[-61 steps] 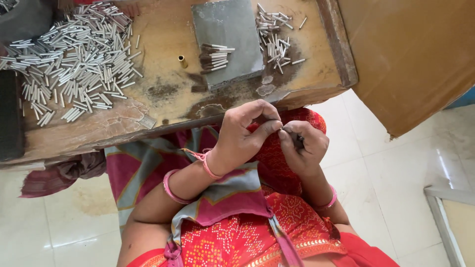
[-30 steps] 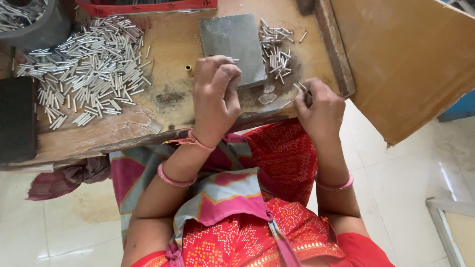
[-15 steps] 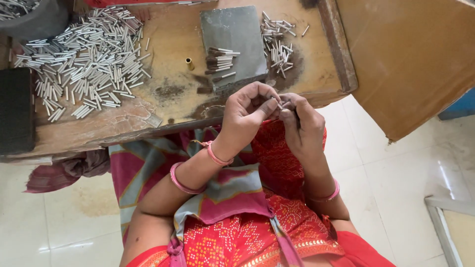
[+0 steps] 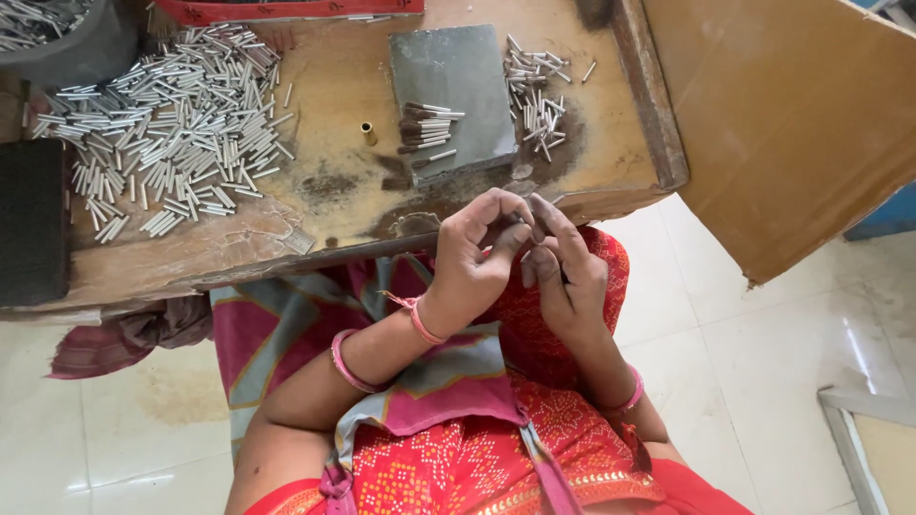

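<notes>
Your L hand [image 4: 472, 262] and R hand [image 4: 565, 277] are together over your lap, just off the near edge of the wooden bench [image 4: 315, 205], fingertips meeting. Both are curled in a pinch on a small dark piece [image 4: 518, 220] held between them; mostly hidden by fingers, can't tell its shape or which hand has the firmer hold. Straight ahead of your hands on the bench: grey slab [image 4: 450, 91] w/ a short row of dark-tipped metal tubes [image 4: 426, 129] lying on its near half. Just R of the slab, touching its edge: small loose heap of silver tubes [image 4: 537, 100]. L of the slab: single brass ferrule [image 4: 368, 132] standing alone, then a big spread of silver tubes [image 4: 167, 129] across the L side. Dark block [image 4: 31, 219] at the far L edge. Tan board [image 4: 782, 124] leans to your R, well apart from both hands.
</notes>
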